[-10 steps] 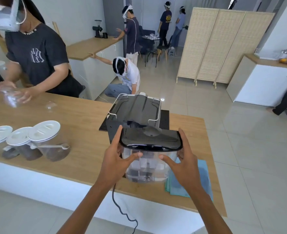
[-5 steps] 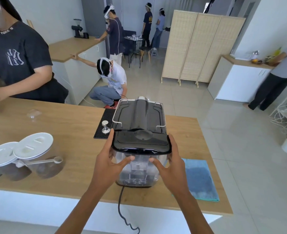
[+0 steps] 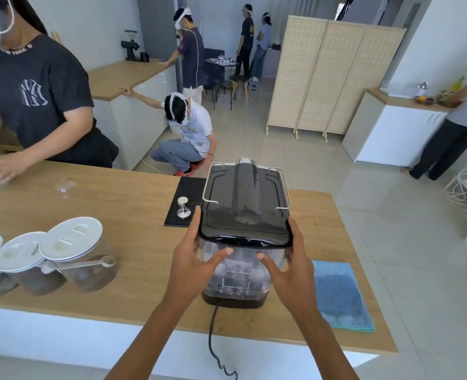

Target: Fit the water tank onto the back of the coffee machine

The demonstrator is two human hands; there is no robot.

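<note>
Clear plastic water tank point(image 3: 237, 272) with its glossy black lid sat against the back of the black coffee machine point(image 3: 244, 193) on the wooden counter point(image 3: 133, 204). Your left hand point(image 3: 192, 266) gripped it at nine o'clock and your right hand point(image 3: 291, 267) at three o'clock, fingers spread along its sides, thumbs pressed on the front wall.

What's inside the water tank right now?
Through the clear water tank only moulded fittings near its base show. A water level cannot be made out; both hands cover its sides.

Bright daylight; wide-angle edge distortion, slight blur.
</note>
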